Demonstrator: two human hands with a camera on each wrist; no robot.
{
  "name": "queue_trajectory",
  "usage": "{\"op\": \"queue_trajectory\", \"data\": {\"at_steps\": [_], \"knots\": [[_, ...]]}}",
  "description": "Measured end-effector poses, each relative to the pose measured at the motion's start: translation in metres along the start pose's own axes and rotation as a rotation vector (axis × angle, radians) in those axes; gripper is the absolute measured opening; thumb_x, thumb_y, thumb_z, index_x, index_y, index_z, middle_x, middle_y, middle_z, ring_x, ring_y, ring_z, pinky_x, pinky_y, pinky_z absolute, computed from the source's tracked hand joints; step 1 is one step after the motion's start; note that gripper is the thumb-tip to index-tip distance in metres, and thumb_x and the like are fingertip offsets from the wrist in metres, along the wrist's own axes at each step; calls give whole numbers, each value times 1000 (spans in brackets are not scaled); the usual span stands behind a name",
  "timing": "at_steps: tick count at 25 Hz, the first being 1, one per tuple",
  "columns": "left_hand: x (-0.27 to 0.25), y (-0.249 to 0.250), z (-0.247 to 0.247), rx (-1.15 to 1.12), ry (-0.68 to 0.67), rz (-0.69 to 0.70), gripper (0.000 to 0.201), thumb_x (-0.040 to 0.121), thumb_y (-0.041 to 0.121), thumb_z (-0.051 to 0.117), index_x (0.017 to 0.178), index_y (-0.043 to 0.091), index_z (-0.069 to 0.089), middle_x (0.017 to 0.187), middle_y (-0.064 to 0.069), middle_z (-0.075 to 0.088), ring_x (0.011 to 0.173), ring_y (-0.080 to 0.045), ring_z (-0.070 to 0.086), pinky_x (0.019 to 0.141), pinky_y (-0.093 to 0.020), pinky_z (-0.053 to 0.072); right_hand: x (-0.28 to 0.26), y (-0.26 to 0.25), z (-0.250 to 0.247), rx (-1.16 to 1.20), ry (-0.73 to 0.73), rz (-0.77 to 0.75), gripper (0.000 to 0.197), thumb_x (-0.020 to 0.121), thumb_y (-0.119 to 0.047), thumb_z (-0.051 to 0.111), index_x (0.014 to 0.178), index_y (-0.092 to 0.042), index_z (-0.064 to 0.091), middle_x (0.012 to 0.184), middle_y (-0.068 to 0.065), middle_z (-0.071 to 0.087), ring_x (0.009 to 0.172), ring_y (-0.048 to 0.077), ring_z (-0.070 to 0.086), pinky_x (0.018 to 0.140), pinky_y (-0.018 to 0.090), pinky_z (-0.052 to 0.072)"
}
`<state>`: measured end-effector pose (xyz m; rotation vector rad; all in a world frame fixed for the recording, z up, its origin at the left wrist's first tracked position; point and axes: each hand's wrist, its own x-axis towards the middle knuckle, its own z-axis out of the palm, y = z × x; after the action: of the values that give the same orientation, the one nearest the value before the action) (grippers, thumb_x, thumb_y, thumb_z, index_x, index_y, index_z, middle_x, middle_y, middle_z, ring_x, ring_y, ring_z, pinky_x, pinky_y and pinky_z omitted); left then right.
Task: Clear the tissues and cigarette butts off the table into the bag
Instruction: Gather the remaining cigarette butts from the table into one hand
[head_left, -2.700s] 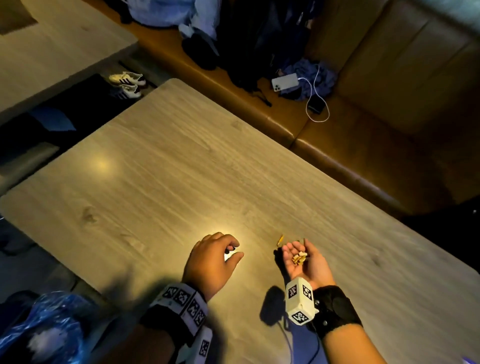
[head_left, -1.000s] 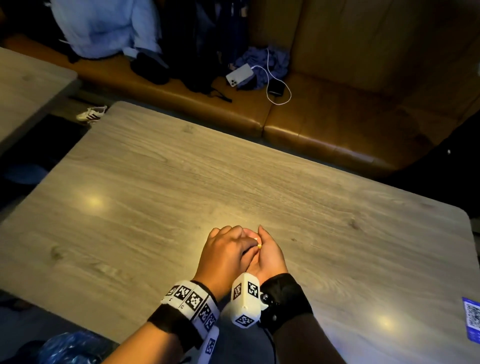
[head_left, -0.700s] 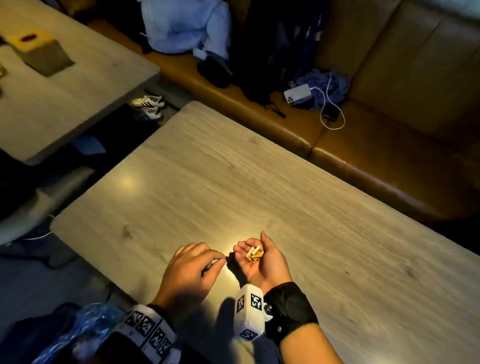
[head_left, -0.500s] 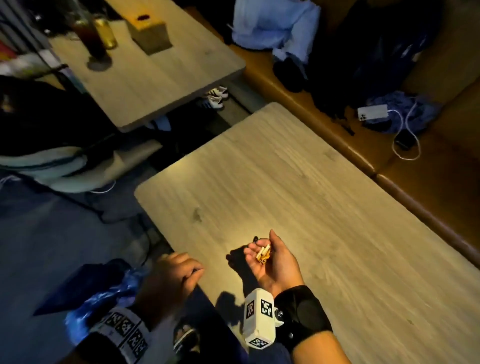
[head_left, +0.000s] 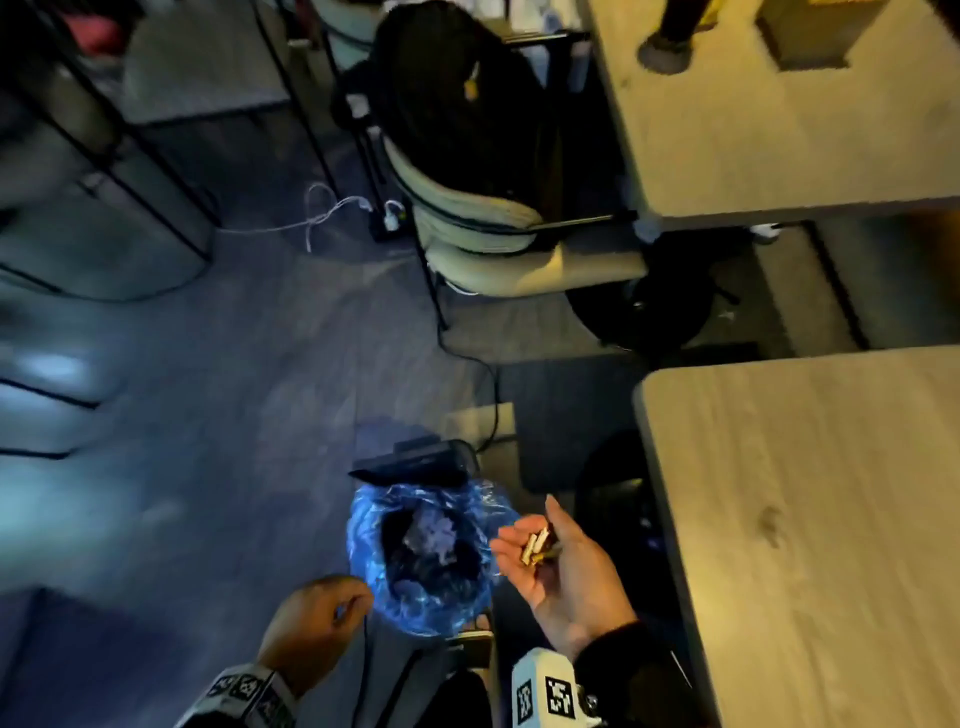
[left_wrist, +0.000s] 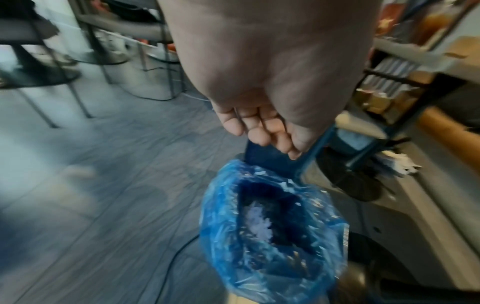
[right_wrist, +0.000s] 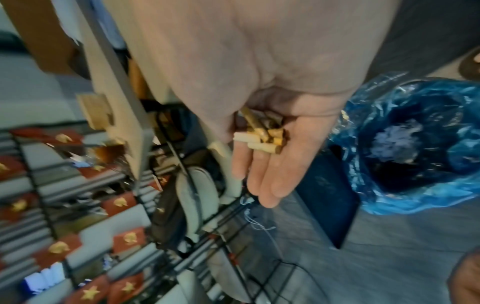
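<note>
Blue plastic lines the bag (head_left: 422, 561), which stands open on the grey floor (head_left: 208, 415) just left of the table (head_left: 810, 519). White tissue (left_wrist: 257, 224) lies crumpled at its dark bottom. Palm up, the right hand (head_left: 566, 577) hangs beside the bag's right rim with fingers nearly straight, cradling a small heap of butts (right_wrist: 262, 133) where the fingers (right_wrist: 275, 176) meet the palm. At the bag's near-left rim, the left hand (head_left: 311, 623) has its fingers loosely curled; whether they touch the plastic I cannot tell, and nothing shows in them. A dark flat case (head_left: 415, 462) lies just beyond the bag. A cream chair (head_left: 498, 249) stands farther off.
</note>
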<state>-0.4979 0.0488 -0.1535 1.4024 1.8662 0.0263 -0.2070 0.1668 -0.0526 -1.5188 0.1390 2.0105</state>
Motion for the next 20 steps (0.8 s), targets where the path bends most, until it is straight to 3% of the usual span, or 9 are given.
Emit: {"op": "queue_trajectory", "data": {"at_steps": [3,6,10,14,16,18,19,20], "knots": [[3,-56,16,-130,-35,-300,17,83,54,58,76,41,67,73,14,71,73,-5,67,68,-24,51,68,40,22,-116,25,63,44,98,-37,52,81,0,67,83,22,71,76,31,73,61,33,61],[8,-113,43,-187,-71,-447,15,87,34,69,72,36,70,77,7,75,83,-12,72,73,-25,52,141,84,26,-166,63,135,44,101,-33,49,85,4,65,81,22,71,77,33,71,62,33,62],[9,-150,68,-209,-98,-499,9,88,29,68,83,30,75,85,4,77,89,-16,72,77,-26,53,225,131,9,-227,201,238,43,103,-32,43,90,5,62,81,18,68,83,30,65,70,36,58],[16,-170,94,-208,-59,-472,9,88,23,69,86,27,76,88,3,77,87,-16,72,77,-29,54,283,160,3,-251,296,280,35,102,-33,44,87,-4,59,79,13,58,72,24,58,66,33,53],[18,-170,102,-240,-43,-450,9,87,18,69,86,21,77,84,2,77,83,-17,71,75,-31,54,299,167,5,-276,298,282,32,102,-33,44,103,-5,61,96,15,59,79,25,57,70,36,49],[19,-164,109,-296,-33,-447,9,87,15,69,85,16,78,80,0,77,80,-16,71,75,-32,54,295,165,12,-290,235,288,38,103,-34,40,129,-10,52,126,12,54,103,27,57,65,31,51],[19,-161,114,-322,-18,-447,9,87,16,69,83,17,77,78,1,76,79,-17,72,76,-33,55,294,164,13,-289,219,297,42,104,-34,37,137,-10,46,136,11,49,117,28,54,73,28,54],[20,-157,117,-332,-13,-440,10,87,20,69,81,18,77,76,1,76,78,-17,72,76,-35,56,288,159,15,-308,222,317,45,105,-32,34,142,-8,42,146,11,45,130,30,47,91,30,51]]}}
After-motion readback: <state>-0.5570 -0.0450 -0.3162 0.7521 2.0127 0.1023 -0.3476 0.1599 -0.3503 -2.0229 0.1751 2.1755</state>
